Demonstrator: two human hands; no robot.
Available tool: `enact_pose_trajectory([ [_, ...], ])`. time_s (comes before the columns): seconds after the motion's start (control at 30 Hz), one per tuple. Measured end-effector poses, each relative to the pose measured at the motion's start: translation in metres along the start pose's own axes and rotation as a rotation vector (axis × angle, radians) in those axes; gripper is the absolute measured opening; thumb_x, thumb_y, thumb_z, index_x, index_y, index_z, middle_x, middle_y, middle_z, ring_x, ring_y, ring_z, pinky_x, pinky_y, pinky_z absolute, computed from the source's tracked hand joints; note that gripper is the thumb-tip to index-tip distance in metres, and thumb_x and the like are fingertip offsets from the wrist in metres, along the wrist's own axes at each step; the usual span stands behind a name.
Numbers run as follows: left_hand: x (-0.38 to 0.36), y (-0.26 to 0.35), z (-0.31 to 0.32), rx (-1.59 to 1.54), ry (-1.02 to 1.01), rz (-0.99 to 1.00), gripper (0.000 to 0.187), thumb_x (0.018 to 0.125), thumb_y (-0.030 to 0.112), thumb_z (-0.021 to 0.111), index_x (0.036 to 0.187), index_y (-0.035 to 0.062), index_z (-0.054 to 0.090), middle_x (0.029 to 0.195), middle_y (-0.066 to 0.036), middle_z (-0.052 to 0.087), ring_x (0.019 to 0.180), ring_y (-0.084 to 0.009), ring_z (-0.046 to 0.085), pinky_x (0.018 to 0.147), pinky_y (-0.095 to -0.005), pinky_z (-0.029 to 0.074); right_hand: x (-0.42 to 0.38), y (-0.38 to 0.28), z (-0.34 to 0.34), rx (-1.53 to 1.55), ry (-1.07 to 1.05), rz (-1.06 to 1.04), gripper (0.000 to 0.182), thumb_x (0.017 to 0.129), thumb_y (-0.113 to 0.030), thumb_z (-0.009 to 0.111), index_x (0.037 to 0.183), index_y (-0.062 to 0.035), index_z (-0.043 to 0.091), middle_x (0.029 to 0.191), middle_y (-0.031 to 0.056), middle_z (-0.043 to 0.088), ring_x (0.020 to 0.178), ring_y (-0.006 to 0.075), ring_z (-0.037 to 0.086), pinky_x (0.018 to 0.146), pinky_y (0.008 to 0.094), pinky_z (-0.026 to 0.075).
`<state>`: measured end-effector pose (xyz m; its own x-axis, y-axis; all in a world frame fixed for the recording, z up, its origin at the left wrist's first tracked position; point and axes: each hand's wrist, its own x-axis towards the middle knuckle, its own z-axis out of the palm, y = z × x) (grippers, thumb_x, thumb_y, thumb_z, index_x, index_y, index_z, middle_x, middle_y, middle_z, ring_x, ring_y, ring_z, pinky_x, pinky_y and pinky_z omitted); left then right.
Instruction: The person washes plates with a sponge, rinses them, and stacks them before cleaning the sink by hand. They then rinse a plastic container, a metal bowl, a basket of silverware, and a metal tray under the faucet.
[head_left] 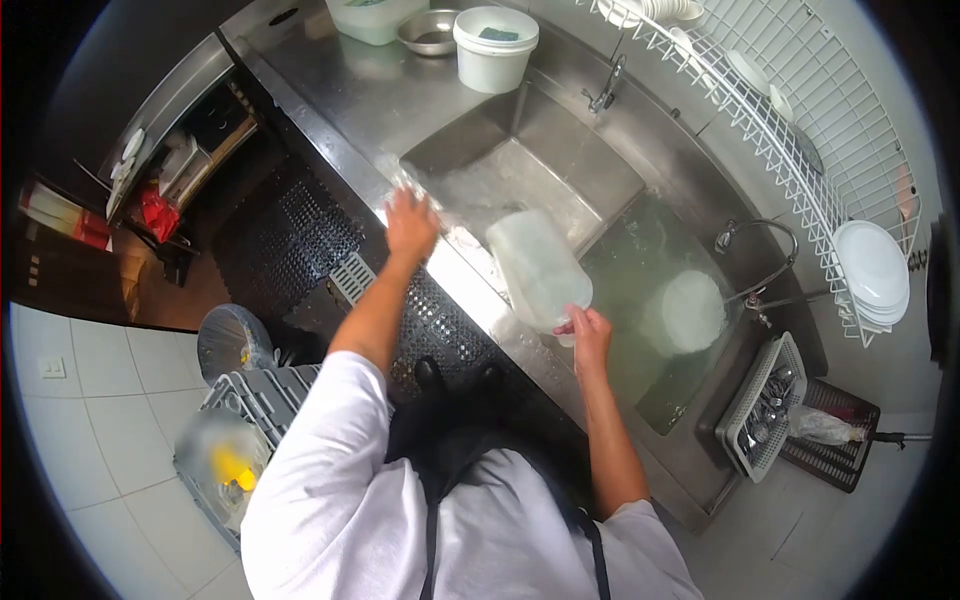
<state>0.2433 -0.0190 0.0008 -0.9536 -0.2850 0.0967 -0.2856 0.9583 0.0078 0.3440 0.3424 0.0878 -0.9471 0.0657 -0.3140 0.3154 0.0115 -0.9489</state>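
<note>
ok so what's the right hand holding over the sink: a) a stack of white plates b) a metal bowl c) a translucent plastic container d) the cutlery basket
c: the right hand grips a translucent plastic container by its lower end, tilted over the sink, while the left hand rests at the sink's front edge; the plates sit in the wall rack, the metal bowl on the counter.

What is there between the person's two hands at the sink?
In the head view, between the left hand on the sink's front edge and the right hand lies the translucent plastic container, which the right hand holds tilted over the steel sink.
</note>
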Motion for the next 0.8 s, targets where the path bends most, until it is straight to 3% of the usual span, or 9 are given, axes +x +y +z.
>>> enact_pose_trajectory([
  [0.07,0.013,-0.031,0.008,-0.001,0.091,-0.101,0.059,0.101,0.046,0.04,0.15,0.0122,0.041,0.159,-0.022,0.027,0.147,-0.037,0.024,0.119,-0.0516,0.019,-0.002,0.01,-0.002,0.182,-0.012,-0.063,0.022,0.09,-0.019,0.066,0.087,0.0028,0.066,0.083,0.0094,0.068,0.076,0.0207,0.067,0.063,0.0333,0.05],
  [0.2,-0.011,-0.024,0.009,-0.049,0.119,-0.024,0.063,0.099,0.047,0.045,0.149,0.0075,0.04,0.157,-0.025,0.028,0.146,-0.0385,0.026,0.119,-0.0501,0.02,-0.024,0.01,-0.024,0.409,0.082,-0.1,0.022,0.09,-0.016,0.064,0.095,0.0044,0.067,0.094,0.0107,0.068,0.087,0.0196,0.065,0.066,0.0345,0.052],
  [0.33,-0.081,0.047,0.003,-0.159,0.071,0.239,0.071,0.099,0.054,0.044,0.149,0.0035,0.039,0.159,-0.025,0.025,0.149,-0.0399,0.02,0.121,-0.0498,0.015,-0.065,0.019,-0.095,0.157,0.263,-0.143,0.022,0.091,-0.018,0.064,0.092,0.0038,0.067,0.087,0.0091,0.068,0.076,0.0167,0.063,0.064,0.0342,0.051],
  [0.4,-0.12,0.089,0.012,-0.266,0.047,0.366,0.072,0.098,0.055,0.044,0.147,0.0026,0.042,0.159,-0.024,0.025,0.149,-0.0398,0.02,0.122,-0.0506,0.012,-0.093,0.011,-0.131,-0.045,0.3,-0.176,0.026,0.091,-0.021,0.066,0.081,0.0029,0.067,0.074,0.0064,0.064,0.065,0.0137,0.058,0.055,0.0291,0.049],
  [0.47,-0.156,0.131,-0.008,-0.348,-0.088,0.523,0.07,0.095,0.053,0.05,0.144,0.003,0.046,0.157,-0.023,0.029,0.147,-0.0394,0.023,0.122,-0.0536,0.013,-0.115,0.01,-0.161,-0.309,0.373,-0.152,0.032,0.093,-0.023,0.066,0.074,0.0028,0.063,0.061,0.0045,0.06,0.054,0.0122,0.053,0.052,0.0283,0.045],
  [0.53,-0.186,0.162,-0.001,-0.569,-0.048,0.69,0.069,0.095,0.054,0.049,0.145,0.0065,0.046,0.157,-0.023,0.029,0.147,-0.0389,0.025,0.121,-0.055,0.014,-0.134,0.004,-0.175,-0.56,0.354,-0.168,0.037,0.092,-0.025,0.068,0.068,0.0012,0.06,0.056,0.0045,0.06,0.048,0.0111,0.049,0.05,0.0308,0.041],
  [0.63,-0.188,0.18,-0.011,-0.464,-0.115,0.728,0.066,0.096,0.052,0.05,0.146,0.0085,0.046,0.157,-0.022,0.029,0.146,-0.0373,0.026,0.12,-0.053,0.018,-0.131,0.015,-0.165,-0.701,0.315,-0.11,0.04,0.089,-0.029,0.071,0.064,-0.0005,0.056,0.055,0.0096,0.059,0.045,0.0211,0.051,0.049,0.0372,0.04],
  [0.73,-0.154,0.165,-0.008,-0.417,-0.197,0.671,0.064,0.096,0.051,0.048,0.146,0.0118,0.046,0.157,-0.022,0.03,0.146,-0.037,0.026,0.12,-0.0522,0.018,-0.109,-0.012,-0.106,-1.011,0.171,-0.299,0.045,0.089,-0.029,0.072,0.062,0.0008,0.052,0.052,0.0138,0.054,0.049,0.0202,0.056,0.049,0.0386,0.041],
  [0.8,-0.109,0.136,-0.005,-0.41,-0.213,0.504,0.062,0.097,0.053,0.044,0.145,0.0145,0.048,0.157,-0.022,0.031,0.147,-0.0367,0.024,0.12,-0.0524,0.017,-0.096,-0.051,-0.044,-1.079,0.075,-0.52,0.044,0.086,-0.034,0.074,0.064,-0.0001,0.055,0.056,0.0212,0.054,0.05,0.0362,0.054,0.05,0.0447,0.041],
])
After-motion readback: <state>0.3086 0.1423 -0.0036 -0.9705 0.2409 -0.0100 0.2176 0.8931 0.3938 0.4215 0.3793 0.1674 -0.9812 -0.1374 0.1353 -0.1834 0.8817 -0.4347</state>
